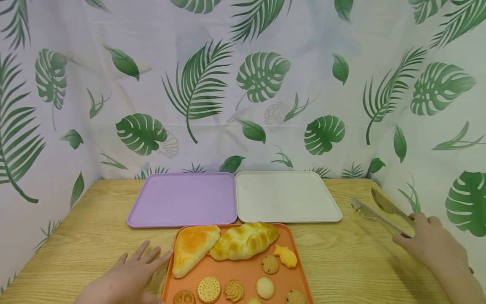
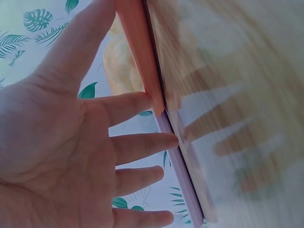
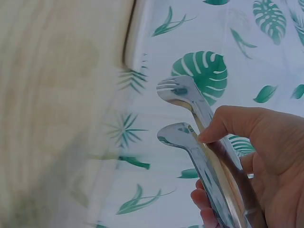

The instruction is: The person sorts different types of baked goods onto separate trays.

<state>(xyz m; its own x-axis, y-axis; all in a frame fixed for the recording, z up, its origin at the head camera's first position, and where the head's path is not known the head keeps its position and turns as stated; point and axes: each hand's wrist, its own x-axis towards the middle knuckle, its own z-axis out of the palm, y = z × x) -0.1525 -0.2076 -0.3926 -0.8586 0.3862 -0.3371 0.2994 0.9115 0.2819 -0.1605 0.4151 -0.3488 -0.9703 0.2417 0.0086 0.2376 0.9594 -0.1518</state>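
Observation:
My right hand (image 1: 436, 242) holds a pair of metal tongs (image 3: 211, 156) above the right side of the table, their tips spread apart and nothing between them. At the left edge of the orange tray (image 1: 231, 270) is my left hand (image 1: 127, 274), fingers straight and spread, with the thumb and a fingertip at the rim in the left wrist view. On that tray lie a triangular bread (image 1: 194, 249), a braided bread (image 1: 246, 241), a fish-shaped biscuit (image 1: 286, 256), a round cracker (image 1: 209, 290), a swirl cookie (image 1: 234, 291) and several other cookies.
Behind the orange tray, a purple tray (image 1: 184, 200) and a white tray (image 1: 286, 197) stand side by side, both bare. The wooden table (image 1: 341, 261) meets a leaf-patterned cloth (image 1: 212, 101) at the back and sides.

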